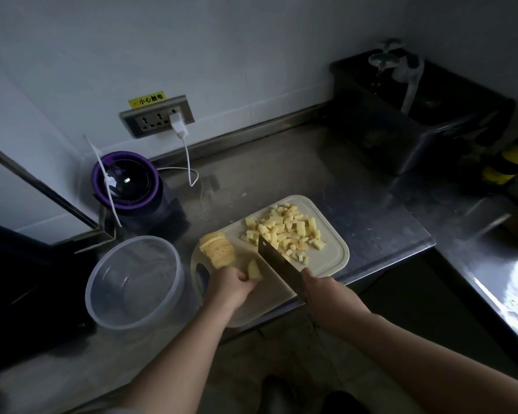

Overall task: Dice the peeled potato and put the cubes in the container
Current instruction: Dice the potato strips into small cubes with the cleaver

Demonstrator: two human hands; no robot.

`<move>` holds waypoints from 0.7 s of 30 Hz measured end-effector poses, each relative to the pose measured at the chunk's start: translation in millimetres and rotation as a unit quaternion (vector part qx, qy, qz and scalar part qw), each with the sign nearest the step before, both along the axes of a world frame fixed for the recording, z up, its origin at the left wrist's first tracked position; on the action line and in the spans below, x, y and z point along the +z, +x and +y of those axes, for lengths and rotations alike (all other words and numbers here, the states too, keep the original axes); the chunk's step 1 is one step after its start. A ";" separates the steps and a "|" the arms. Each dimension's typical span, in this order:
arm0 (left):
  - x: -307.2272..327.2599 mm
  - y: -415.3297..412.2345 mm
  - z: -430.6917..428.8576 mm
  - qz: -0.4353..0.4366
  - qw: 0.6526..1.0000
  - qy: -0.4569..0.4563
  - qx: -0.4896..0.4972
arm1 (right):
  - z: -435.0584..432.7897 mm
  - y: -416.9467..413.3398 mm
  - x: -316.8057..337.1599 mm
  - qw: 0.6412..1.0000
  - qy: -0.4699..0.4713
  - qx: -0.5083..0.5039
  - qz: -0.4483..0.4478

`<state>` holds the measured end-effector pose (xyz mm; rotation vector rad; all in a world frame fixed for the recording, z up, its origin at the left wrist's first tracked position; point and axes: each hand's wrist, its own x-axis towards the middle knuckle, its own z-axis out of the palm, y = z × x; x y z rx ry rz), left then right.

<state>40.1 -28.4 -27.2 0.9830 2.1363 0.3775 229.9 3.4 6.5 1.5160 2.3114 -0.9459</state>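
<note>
Left grip (231,283) pinches potato piece (254,271); right grip (322,289) holds cleaver (277,264).

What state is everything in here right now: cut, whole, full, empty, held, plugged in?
container: empty, left of the cutting board
potato cubes: diced, piled on the board
potato slices: cut, stacked, not yet diced
potato piece: held by the left hand
knife: gripped by the right hand, blade beside the piece
white plug: in the wall socket
</note>
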 end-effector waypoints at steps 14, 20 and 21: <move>-15.6 16.1 21.4 -0.056 0.989 0.042 0.131 | -1.8 -4.7 3.1 0.997 0.033 0.062 -0.017; -18.8 17.3 21.4 -0.080 0.982 0.030 0.167 | -4.0 -5.1 2.1 0.994 0.048 0.094 -0.017; -18.3 18.0 21.4 -0.087 0.981 0.031 0.173 | -5.3 -5.5 1.8 0.994 0.046 0.096 -0.018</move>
